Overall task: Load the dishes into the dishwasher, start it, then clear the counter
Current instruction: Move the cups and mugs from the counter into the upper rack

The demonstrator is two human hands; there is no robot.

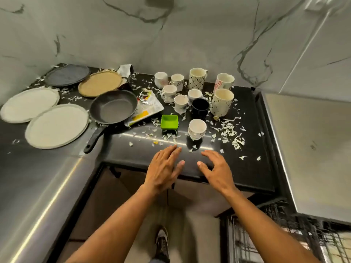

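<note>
Both hands hover over the front edge of the black counter (247, 168). My left hand (163, 168) is flat with fingers apart and holds nothing. My right hand (216, 171) is open and slightly curled, also empty. Just beyond them stands a small white cup (197, 129), with a green square container (169, 121) to its left. Further back are several white and patterned cups, a black mug (199, 108) and a tall patterned mug (221, 101). To the left lie a dark frying pan (113, 107), two white plates (57, 126), a tan plate (100, 83) and a grey plate (66, 75).
White shredded scraps litter the counter, thickest at the right (231, 133). A crumpled foil wrapper (148, 105) lies by the pan. A wire dishwasher rack (284, 238) shows at the bottom right beneath a steel surface (313, 149). Marble walls close the corner.
</note>
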